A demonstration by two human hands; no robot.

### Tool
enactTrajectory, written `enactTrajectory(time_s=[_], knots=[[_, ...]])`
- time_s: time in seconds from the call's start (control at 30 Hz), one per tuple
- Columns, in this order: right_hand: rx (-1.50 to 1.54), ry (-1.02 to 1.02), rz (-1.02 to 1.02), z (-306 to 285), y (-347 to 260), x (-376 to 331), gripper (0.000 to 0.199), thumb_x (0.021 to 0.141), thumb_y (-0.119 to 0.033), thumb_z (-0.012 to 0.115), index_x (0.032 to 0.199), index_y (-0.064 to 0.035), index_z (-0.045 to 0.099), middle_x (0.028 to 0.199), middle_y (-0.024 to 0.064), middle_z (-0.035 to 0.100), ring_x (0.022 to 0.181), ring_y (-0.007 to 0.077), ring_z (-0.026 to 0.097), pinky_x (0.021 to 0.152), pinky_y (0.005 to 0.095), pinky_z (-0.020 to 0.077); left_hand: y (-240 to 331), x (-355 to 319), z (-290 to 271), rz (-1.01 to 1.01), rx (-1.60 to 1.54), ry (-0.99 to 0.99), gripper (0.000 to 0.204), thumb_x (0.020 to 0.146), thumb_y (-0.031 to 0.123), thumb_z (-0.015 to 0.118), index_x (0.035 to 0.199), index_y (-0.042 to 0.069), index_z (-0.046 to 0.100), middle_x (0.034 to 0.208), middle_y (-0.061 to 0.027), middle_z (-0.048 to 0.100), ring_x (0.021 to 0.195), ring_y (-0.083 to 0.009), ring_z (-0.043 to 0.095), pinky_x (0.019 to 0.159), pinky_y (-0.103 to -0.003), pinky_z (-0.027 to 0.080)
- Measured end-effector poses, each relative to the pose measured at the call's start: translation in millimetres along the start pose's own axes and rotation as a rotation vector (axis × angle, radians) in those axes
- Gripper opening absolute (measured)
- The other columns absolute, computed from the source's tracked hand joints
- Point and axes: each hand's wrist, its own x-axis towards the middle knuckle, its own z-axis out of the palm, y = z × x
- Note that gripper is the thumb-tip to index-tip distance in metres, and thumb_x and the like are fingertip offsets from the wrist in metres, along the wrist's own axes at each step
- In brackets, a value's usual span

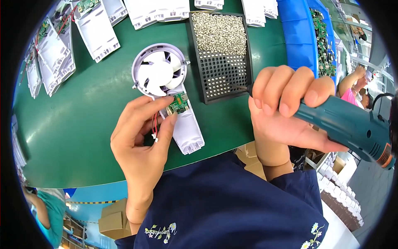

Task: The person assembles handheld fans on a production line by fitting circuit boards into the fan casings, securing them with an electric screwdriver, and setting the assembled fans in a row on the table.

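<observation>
My left hand (143,137) pinches a small green circuit board (178,103) between thumb and forefinger, against the handle part of a white fan housing (186,130). The round end of the housing holds white fan blades (156,74). Red and black wires with a white connector (155,135) hang by my left palm. In my right hand (286,103) is a teal electric screwdriver (344,120), its fingers wrapped round the body. The driver's thin bit (238,86) points left over the near rows of a black screw tray (219,98); I cannot tell whether it touches a screw.
Loose silver screws (219,31) heap at the tray's far end. White housing pieces (97,39) lie along the table's far left, some with boards and wires. A blue bin (295,33) with green boards (323,41) stands far right. Other people work at both sides.
</observation>
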Motion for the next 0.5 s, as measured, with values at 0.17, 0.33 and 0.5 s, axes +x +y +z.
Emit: enactTrajectory(time_s=[0.17, 0.33, 0.5], knots=[[-0.036, -0.022, 0.005, -1, 1, 1, 0.084, 0.078, -0.085, 0.045, 0.109, -0.0066, 0.054, 0.079, 0.0061, 0.052, 0.058, 0.0187, 0.047, 0.05, 0.0325, 0.039, 0, 1, -1, -0.011, -0.004, -0.002, 0.027, 0.079, -0.01, 0.072, 0.105, -0.001, 0.071, 0.108, -0.0072, 0.061, 0.084, -0.0062, 0.058, 0.07, -0.018, 0.049], [-0.058, -0.095, -0.015, 5, 6, -1, 0.087, 0.077, -0.086, 0.045, 0.109, -0.0061, 0.054, 0.08, 0.0064, 0.052, 0.059, 0.0185, 0.047, 0.05, 0.0318, 0.0392, 2, 1, -4, -0.022, 0.002, -0.014, 0.027, 0.079, -0.009, 0.072, 0.105, 0.0, 0.071, 0.107, -0.0062, 0.061, 0.081, -0.0046, 0.058, 0.069, -0.017, 0.048], [-0.03, -0.017, -0.04, 11, -2, 2, 0.082, 0.079, -0.082, 0.048, 0.11, -0.006, 0.054, 0.08, 0.0062, 0.053, 0.058, 0.0184, 0.047, 0.05, 0.0311, 0.0388, 0, 0, -3, -0.01, 0.014, -0.02, 0.028, 0.08, -0.008, 0.072, 0.105, 0.004, 0.072, 0.105, -0.0064, 0.061, 0.076, -0.0042, 0.057, 0.066, -0.017, 0.048]])
